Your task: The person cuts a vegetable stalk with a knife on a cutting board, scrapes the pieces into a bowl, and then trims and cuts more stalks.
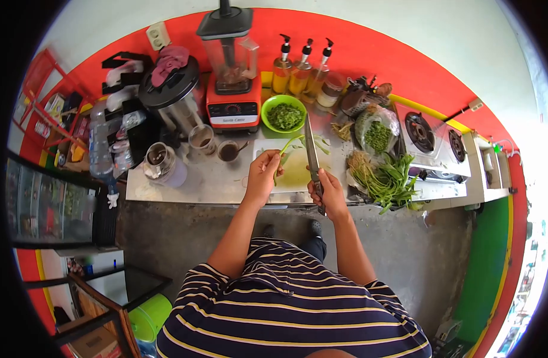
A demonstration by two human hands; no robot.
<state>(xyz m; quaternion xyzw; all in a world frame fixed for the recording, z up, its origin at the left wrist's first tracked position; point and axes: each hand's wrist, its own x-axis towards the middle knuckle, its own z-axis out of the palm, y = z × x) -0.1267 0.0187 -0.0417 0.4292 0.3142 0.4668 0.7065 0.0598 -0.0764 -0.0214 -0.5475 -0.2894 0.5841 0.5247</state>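
Note:
My left hand (264, 174) pinches a thin green vegetable stalk (290, 143), whose leafy end reaches right toward the blade. In my right hand (329, 194) is a long kitchen knife (311, 146), gripped by its handle with the blade pointing away from me. Both hands are over the near part of a pale cutting board (293, 182), which looks wet and greenish. Just behind the board stands a bright green bowl (265, 113) holding chopped greens (285, 117). To the right lies a heap of leafy stalks with roots (388, 182).
A red blender (233, 110) and pump bottles (299, 76) line the wall. Left are a steel pot (174, 101), cups (228, 151) and a jug (164, 165). A plastic bag of greens (377, 134) sits near the gas stove (438, 140) at right.

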